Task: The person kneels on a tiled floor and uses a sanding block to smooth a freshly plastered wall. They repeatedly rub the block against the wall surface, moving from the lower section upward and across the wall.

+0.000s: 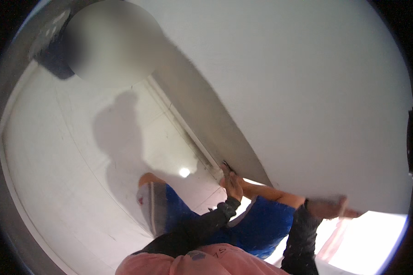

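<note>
My left hand (234,187) reaches down beside the near lower corner of a large pale grey panel (307,101). Its fingers are drawn together, and a small, thin, dark thing (228,166) shows at their tips, too small to name. At the panel's near edge, farther right, is my right hand (328,209), slightly blurred. Its fingers stretch to the right with the thumb apart, and I see nothing in it. Whether the palm presses on the panel cannot be told. Dark sleeves cover both forearms.
Pale floor tiles (69,151) lie to the left, with my shadow across them. A straight raised strip (195,140) runs along the grey-brown side face (206,110) below the panel. My bare knees and blue shorts (270,224) are close beneath my arms. Bright light fills the lower right.
</note>
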### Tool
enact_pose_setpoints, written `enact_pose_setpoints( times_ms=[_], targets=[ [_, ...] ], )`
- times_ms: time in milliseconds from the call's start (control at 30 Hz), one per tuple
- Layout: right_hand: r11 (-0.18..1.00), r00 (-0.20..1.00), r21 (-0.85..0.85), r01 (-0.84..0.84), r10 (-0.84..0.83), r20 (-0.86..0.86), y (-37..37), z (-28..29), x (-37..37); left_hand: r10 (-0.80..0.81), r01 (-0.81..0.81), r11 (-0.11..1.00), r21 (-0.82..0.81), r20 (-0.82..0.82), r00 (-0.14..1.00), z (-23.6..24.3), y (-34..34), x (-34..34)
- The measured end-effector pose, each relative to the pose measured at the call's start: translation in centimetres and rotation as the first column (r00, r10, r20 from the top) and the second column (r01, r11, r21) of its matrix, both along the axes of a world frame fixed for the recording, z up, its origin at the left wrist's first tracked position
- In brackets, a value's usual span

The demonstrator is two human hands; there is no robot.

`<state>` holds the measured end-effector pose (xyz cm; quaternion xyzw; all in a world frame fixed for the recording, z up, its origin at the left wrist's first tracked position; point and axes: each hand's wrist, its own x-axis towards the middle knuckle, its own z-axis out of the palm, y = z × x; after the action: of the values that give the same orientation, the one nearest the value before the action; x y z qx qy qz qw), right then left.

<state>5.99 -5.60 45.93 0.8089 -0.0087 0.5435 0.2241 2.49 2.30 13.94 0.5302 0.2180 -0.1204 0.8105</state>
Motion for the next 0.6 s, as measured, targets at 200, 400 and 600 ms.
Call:
enact_pose_setpoints(
  times_ms=[200,400,600],
  targets=[
    [0.523,0.782,0.585,-0.620,0.348,0.517,4.3,-5.5,7.9,-0.404,0.394,0.904,0.167,0.033,0.914,-0.5,8.3,-3.8],
    [0.632,0.821,0.540,-0.556,0.517,0.240,4.7,-8.5,6.8,-0.619,0.614,0.784,0.088,0.162,0.768,-0.9,7.8,-1.2],
    [0.249,0.969,0.953,-0.173,0.214,0.120,0.3,-16.3,-8.6,-0.569,0.478,0.765,-0.432,-0.105,0.816,1.9,4.5,2.0]
  ],
)
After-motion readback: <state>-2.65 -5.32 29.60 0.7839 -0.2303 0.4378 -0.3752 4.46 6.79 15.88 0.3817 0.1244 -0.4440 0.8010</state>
